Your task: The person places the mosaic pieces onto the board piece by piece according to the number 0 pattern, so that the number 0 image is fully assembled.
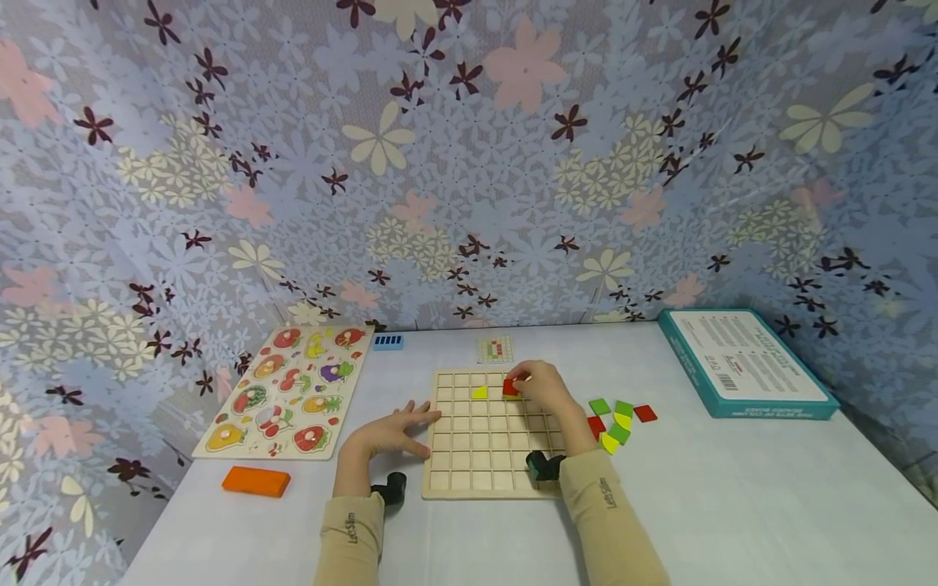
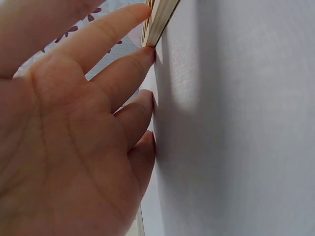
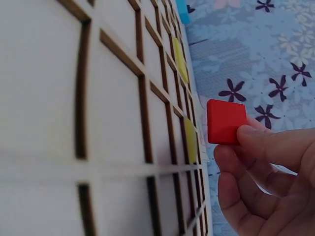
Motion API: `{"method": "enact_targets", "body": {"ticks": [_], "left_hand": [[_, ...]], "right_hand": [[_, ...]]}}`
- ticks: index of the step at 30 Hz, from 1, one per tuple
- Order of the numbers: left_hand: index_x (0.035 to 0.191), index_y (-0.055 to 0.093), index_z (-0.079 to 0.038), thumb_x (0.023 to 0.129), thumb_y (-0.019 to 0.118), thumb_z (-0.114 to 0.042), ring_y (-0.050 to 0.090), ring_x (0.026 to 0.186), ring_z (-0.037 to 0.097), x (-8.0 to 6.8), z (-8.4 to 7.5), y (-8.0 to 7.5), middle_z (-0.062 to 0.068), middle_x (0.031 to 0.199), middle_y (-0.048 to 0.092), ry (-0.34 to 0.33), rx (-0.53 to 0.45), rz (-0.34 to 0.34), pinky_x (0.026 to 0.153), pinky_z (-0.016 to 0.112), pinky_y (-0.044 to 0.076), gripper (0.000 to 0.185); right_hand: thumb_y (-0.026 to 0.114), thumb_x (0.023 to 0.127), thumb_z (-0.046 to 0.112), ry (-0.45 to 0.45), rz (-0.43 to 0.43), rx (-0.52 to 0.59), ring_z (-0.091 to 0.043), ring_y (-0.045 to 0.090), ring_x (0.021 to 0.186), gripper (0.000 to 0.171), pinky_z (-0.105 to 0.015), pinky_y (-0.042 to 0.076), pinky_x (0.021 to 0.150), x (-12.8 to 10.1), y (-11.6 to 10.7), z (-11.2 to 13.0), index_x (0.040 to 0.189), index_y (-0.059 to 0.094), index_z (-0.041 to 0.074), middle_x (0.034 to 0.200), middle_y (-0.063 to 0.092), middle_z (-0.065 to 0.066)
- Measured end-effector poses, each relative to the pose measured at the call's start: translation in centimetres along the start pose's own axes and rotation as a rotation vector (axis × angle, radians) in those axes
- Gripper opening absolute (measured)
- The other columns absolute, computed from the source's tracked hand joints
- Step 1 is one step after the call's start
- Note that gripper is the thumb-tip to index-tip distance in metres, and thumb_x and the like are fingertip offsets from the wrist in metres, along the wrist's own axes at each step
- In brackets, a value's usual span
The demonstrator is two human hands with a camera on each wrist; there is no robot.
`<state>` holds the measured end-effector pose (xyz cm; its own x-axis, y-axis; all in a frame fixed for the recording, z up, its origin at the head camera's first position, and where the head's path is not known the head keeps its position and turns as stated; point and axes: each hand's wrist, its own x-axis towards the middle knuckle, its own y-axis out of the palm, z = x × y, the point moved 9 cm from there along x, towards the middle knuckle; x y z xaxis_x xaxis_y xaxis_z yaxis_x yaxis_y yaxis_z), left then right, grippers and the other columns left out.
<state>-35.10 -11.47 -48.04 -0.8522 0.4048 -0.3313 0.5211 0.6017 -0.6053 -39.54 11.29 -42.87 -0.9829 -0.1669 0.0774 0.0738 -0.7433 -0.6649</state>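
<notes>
Fingers (image 3: 278, 147) of right hand (image 1: 544, 386) pinch red tile (image 3: 224, 120) above gridded board (image 1: 479, 457)

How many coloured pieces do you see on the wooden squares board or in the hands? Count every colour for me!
Yellow flat pieces on the pale wooden grid board: 2
Red square piece in the right hand: 1
Total in view: 3

Head cam looks fwd/down; wrist cams, v. close, share board (image 1: 493, 438) w/ it, L prob. just edge (image 2: 161, 23).
</notes>
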Motion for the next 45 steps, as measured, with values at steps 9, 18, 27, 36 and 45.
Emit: {"method": "enact_targets", "body": {"ticks": [9, 18, 27, 36, 45], "left_hand": [[0.136, 0.048, -0.019, 0.070, 0.078, -0.018, 0.001, 0.141, 0.035, -0.1, -0.2, 0.0, 0.002, 0.153, 0.022, 0.000, 0.005, 0.001, 0.108, 0.061, 0.001, 0.073], [0.136, 0.048, -0.019, 0.070, 0.078, -0.017, 0.001, 0.141, 0.036, -0.1, -0.1, 0.0, 0.003, 0.153, 0.022, -0.007, 0.005, 0.000, 0.108, 0.062, 0.001, 0.073], [0.137, 0.048, -0.019, 0.070, 0.078, -0.018, 0.001, 0.140, 0.037, -0.2, -0.1, 0.0, 0.003, 0.152, 0.022, -0.005, 0.003, 0.007, 0.108, 0.062, 0.000, 0.074], [0.137, 0.048, -0.019, 0.070, 0.078, -0.017, 0.001, 0.141, 0.037, -0.2, -0.2, 0.1, 0.003, 0.152, 0.022, -0.001, 0.006, 0.007, 0.108, 0.062, 0.001, 0.073], [0.137, 0.048, -0.017, 0.071, 0.078, -0.017, 0.002, 0.140, 0.038, -0.4, -0.7, 0.0, 0.005, 0.152, 0.023, 0.026, 0.025, 0.004, 0.109, 0.061, 0.003, 0.072]], "right_hand": [[0.060, 0.085, 0.000, -0.017, 0.027, -0.058, -0.022, 0.056, 0.078, 0.010, -0.032, 0.048, 0.065, 0.9, 1.4, 0.1, 0.091, 0.067, 0.003, 0.087, 0.062, -0.009], [0.061, 0.085, 0.001, -0.006, 0.036, -0.050, -0.018, 0.052, 0.071, 0.006, -0.028, 0.043, 0.061, 1.6, 2.1, 0.4, 0.087, 0.065, 0.005, 0.085, 0.062, -0.007], [0.062, 0.084, 0.004, 0.025, 0.057, -0.089, -0.019, 0.051, 0.074, 0.005, -0.030, 0.043, 0.064, 2.0, 2.7, -0.1, 0.086, 0.066, 0.006, 0.085, 0.063, -0.005], [0.054, 0.088, -0.002, 0.022, 0.107, -0.193, -0.030, 0.058, 0.099, 0.020, -0.042, 0.049, 0.084, 2.0, 3.0, -0.1, 0.096, 0.069, 0.007, 0.103, 0.064, -0.014], [0.041, 0.081, -0.015, 0.015, 0.155, -0.205, -0.033, 0.057, 0.105, 0.040, -0.039, 0.049, 0.082, 1.8, 3.2, 0.1, 0.103, 0.069, 0.004, 0.108, 0.063, -0.016]]}}
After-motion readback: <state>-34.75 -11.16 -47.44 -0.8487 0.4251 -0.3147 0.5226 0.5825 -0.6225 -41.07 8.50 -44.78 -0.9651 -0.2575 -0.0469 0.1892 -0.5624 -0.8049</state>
